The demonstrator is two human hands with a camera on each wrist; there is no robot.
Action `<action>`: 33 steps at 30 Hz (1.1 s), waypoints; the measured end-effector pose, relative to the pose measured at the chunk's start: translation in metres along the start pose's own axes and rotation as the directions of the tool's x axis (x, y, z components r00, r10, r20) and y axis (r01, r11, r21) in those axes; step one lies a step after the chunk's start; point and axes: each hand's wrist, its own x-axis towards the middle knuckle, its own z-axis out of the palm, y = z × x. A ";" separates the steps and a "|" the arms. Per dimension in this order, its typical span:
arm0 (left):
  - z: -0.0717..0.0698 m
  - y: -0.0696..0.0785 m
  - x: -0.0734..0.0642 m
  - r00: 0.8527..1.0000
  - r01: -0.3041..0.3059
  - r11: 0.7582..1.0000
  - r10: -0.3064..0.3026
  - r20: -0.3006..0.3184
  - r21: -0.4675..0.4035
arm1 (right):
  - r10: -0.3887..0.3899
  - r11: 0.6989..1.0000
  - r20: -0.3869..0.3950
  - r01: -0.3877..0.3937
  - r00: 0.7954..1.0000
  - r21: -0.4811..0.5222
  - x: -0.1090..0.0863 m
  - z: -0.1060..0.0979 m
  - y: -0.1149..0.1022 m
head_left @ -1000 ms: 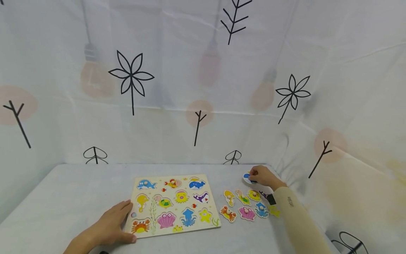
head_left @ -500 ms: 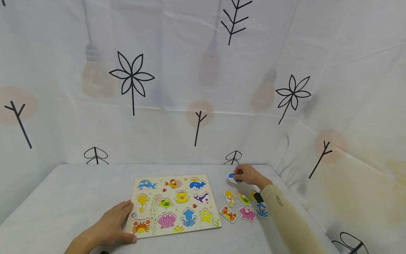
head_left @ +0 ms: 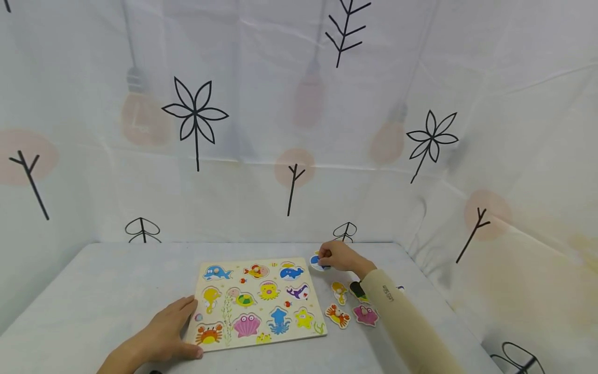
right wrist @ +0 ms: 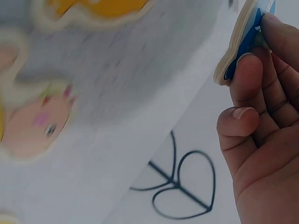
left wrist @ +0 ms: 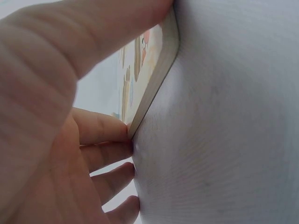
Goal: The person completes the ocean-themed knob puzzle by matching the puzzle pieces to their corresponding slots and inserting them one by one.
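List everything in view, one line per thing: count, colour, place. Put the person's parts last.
puzzle board: one, pale with multicoloured sea animals, on the table
whale piece: one, blue and white, in the right fingers
dolphin piece: one, blue, board's far left
fish piece: one, red and yellow, board's far row
seahorse piece: one, yellow, right of board
crab piece: one, orange, right of board
shell piece: one, pink, right of crab
turtle piece: one, pinkish head, partly hidden
table: one, whitish, underneath
backdrop: whitish, black plant drawings, behind
sleeve: one, beige, right arm
left hand: one, at board's left edge
right hand: one, pinching the whale
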 end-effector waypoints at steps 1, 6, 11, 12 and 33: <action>0.000 0.000 0.000 1.000 0.001 1.000 -0.001 0.001 -0.001 | -0.004 1.000 0.008 0.004 1.000 -0.002 0.002 0.003 -0.002; 0.000 0.001 0.000 1.000 -0.001 1.000 0.001 0.000 0.003 | -0.047 0.999 0.057 0.047 0.997 0.015 0.008 0.012 -0.017; -0.001 0.002 0.000 1.000 0.000 1.000 0.000 -0.003 0.008 | -0.098 0.995 0.080 0.096 0.992 0.034 0.011 0.019 -0.033; -0.001 0.002 -0.001 1.000 0.000 1.000 0.000 -0.003 0.007 | -0.107 0.994 0.082 0.105 0.991 0.030 0.012 0.021 -0.035; 0.000 0.002 0.000 1.000 0.002 1.000 -0.002 -0.004 0.003 | -0.130 0.991 0.147 0.133 0.981 -0.015 0.021 0.044 -0.066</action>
